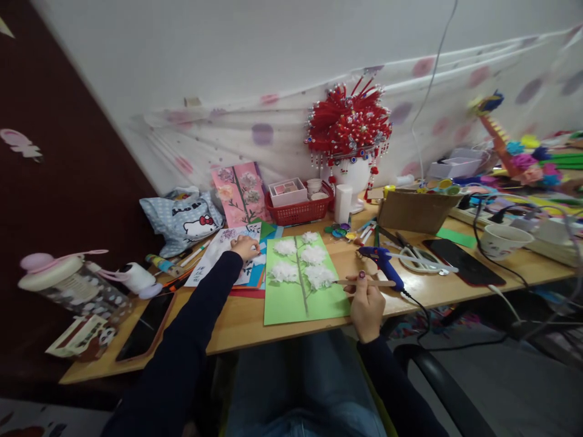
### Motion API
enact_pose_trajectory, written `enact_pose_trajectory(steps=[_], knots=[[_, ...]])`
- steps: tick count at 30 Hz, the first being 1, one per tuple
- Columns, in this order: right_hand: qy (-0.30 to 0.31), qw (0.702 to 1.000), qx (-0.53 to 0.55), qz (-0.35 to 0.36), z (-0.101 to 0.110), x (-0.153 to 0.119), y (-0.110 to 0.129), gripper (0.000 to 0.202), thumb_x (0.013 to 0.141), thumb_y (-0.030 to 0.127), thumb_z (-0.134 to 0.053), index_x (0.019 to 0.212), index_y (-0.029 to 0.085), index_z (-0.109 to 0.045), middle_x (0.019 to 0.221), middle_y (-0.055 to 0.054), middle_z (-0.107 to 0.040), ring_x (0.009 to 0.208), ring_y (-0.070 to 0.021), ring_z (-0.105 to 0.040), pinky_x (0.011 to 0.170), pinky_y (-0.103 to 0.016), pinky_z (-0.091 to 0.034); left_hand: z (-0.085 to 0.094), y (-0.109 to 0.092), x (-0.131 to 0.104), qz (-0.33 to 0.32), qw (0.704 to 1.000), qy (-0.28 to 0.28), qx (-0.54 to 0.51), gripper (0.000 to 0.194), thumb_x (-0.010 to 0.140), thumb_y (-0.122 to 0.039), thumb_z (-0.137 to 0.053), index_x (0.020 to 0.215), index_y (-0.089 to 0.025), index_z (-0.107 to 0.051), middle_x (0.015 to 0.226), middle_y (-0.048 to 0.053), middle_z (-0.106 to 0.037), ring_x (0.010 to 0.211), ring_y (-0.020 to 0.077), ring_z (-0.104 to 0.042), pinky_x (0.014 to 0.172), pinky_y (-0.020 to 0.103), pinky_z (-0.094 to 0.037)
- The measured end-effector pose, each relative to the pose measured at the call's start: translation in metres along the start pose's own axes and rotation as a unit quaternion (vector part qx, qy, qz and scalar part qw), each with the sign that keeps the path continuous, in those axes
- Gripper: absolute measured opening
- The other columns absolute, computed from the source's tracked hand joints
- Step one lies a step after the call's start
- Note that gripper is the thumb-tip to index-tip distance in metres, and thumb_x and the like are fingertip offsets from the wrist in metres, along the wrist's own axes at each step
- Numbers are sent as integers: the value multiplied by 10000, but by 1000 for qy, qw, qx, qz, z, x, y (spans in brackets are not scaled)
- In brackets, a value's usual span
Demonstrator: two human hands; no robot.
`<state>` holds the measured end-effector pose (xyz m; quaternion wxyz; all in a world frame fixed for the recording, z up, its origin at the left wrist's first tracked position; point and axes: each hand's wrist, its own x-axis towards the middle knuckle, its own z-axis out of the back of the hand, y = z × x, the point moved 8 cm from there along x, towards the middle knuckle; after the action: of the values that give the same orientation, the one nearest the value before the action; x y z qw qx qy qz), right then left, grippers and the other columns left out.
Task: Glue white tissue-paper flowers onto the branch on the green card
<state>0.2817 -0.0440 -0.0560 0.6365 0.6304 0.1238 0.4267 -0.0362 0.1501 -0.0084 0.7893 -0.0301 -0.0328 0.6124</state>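
A light green sheet (282,306) lies near the table's front edge, bearing a grey-brown stem and several white ruffled flowers (319,276). My right hand (368,303) grips a thin wooden stick (376,283) at the sheet's right side; the stick's dark tip points at the lower right flower. Over the white sheet with drawn flowers (214,258), left of the green one, is my left hand (246,247). Its fingers are curled together, and what they hold, if anything, is too small to make out. A blue glue gun (385,264) rests just beyond my right hand.
Behind stand a red basket (298,212), a white candle (343,203) and a red beaded headdress (348,124). Phones lie at left (148,325) and right (464,261). A paper cup (503,241) and cables are at right, a bottle (77,285) at far left.
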Motion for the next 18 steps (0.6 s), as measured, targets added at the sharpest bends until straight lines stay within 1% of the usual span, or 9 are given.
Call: enact_pose_trajectory(steps=[2,4,6,9,11,13,14,16,18], knots=[[2,1000,7,2,1,-1,2,619,919,660,-296,727,183,-639,591,-59,-656,640,-217,-632,648,-330,-449,5,3,1,-7,1000,-6,-13,293,921,-339,-585,1154,-163,-599,1213,93,-599,1071,228,-594,911,451,-511],[3,1000,16,-1,1,-1,4,626,913,672,-298,724,183,-640,595,-55,-652,620,-209,-623,640,-328,-449,13,6,1,-18,999,-14,-34,173,892,-303,-602,995,-173,-650,1145,78,-643,1109,251,-566,938,456,-476],[0,1000,24,-8,3,-2,6,632,908,681,-303,735,179,-646,593,-51,-645,598,-200,-613,624,-323,-448,23,10,0,-35,997,-24,-62,99,849,-270,-601,846,-183,-649,1042,60,-687,1103,263,-561,941,435,-456],[-6,999,27,-23,4,-3,6,630,906,680,-313,767,171,-657,578,-40,-626,571,-189,-597,602,-313,-444,36,9,-3,-65,991,-36,-111,104,816,-263,-557,799,-179,-616,915,46,-700,957,220,-613,889,363,-474],[-6,999,29,-30,4,-3,5,613,909,669,-327,772,169,-656,587,-36,-623,571,-182,-593,613,-309,-448,42,1,-8,-85,985,-41,-147,127,811,-275,-532,813,-169,-601,877,48,-692,871,194,-627,849,329,-487],[-10,999,33,-37,4,-4,3,594,914,654,-343,772,168,-655,593,-33,-623,572,-176,-594,621,-306,-452,43,-16,-17,-106,977,-39,-181,161,816,-305,-529,841,-164,-601,885,50,-690,850,181,-634,833,312,-492],[-13,998,36,-41,5,-5,2,585,916,646,-350,776,167,-656,590,-31,-622,571,-175,-594,614,-303,-453,42,-29,-22,-119,972,-31,-199,174,815,-322,-538,848,-165,-607,893,47,-693,851,176,-639,835,306,-493],[-17,998,40,-47,5,-6,1,568,923,628,-357,776,168,-655,582,-28,-620,567,-174,-596,593,-296,-450,38,-60,-35,-154,959,-2,-237,186,809,-350,-571,828,-173,-627,878,30,-700,847,164,-648,837,289,-494],[0,999,36,-31,3,-7,4,547,939,596,-355,751,173,-647,589,-28,-626,576,-170,-603,600,-293,-453,30,-100,-51,-222,924,62,-305,187,808,-350,-606,817,-170,-653,846,29,-707,818,164,-656,815,292,-502]])
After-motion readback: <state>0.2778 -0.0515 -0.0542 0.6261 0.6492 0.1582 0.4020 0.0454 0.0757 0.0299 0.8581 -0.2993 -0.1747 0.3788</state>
